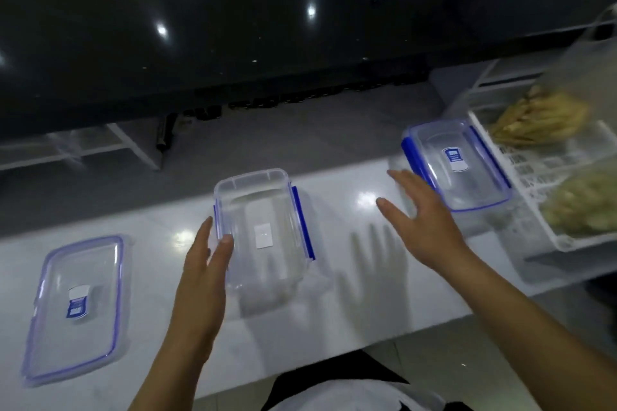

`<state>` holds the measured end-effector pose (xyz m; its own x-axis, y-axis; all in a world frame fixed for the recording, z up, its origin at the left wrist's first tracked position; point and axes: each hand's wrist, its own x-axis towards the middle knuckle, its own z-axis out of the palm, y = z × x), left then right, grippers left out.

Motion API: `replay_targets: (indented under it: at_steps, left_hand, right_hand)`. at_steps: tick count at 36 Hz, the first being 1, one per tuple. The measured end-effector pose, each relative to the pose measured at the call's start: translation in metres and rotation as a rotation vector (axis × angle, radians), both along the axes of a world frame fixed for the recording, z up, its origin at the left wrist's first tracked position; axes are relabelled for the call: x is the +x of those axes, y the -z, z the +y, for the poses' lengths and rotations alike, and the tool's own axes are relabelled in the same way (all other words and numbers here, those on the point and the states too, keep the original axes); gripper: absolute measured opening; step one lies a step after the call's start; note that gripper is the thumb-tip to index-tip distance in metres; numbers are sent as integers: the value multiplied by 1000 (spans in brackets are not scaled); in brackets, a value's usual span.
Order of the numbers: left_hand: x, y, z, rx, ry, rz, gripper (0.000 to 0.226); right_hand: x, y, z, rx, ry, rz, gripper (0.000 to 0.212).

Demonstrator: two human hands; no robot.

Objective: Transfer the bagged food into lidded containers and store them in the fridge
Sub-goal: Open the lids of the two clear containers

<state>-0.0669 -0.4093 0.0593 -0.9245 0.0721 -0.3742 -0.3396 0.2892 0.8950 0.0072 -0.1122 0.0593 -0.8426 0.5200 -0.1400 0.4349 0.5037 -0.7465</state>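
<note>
A clear container (267, 243) with blue side clips stands open in the middle of the white counter (350, 294). My left hand (203, 274) is beside its left wall, fingers straight, thumb touching the rim. A separate clear lid (78, 307) with a blue seal lies flat at the left. A second container (457, 165), lid on with a blue label, stands at the right. My right hand (424, 213) hovers with fingers spread just left of it, holding nothing. Two clear bags of pale yellow food (541, 120) (584, 203) lie in a white basket (534, 183) at the far right.
A dark glossy surface (233, 27) fills the far side beyond the counter. Grey floor (317, 133) and white shelf frames (127, 147) show between them. The counter's near edge runs just in front of my body.
</note>
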Motion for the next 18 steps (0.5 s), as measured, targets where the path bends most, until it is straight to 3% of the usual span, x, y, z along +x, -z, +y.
replay_targets:
  at_steps: [2,5,7,12,15,18]
  left_hand:
    - [9,-4,17,-71,109,150,58]
    - [32,-2,50,-101,347,272,73]
    - [47,1,79,-80,491,228,74]
    - [65,11,135,-51,717,30,84]
    - [62,17,156,38,663,-129,86]
    - [60,29,170,124,556,-281,72]
  right_hand:
    - [5,5,47,350,26,-84,63]
    - [12,25,101,559,12,-380,73]
    - [21,42,118,583,-7,-504,74]
    - [38,67,102,537,-30,-501,80]
    - [52,71,72,538,-29,-480,74]
    - [76,69,30,542,-38,-434,74]
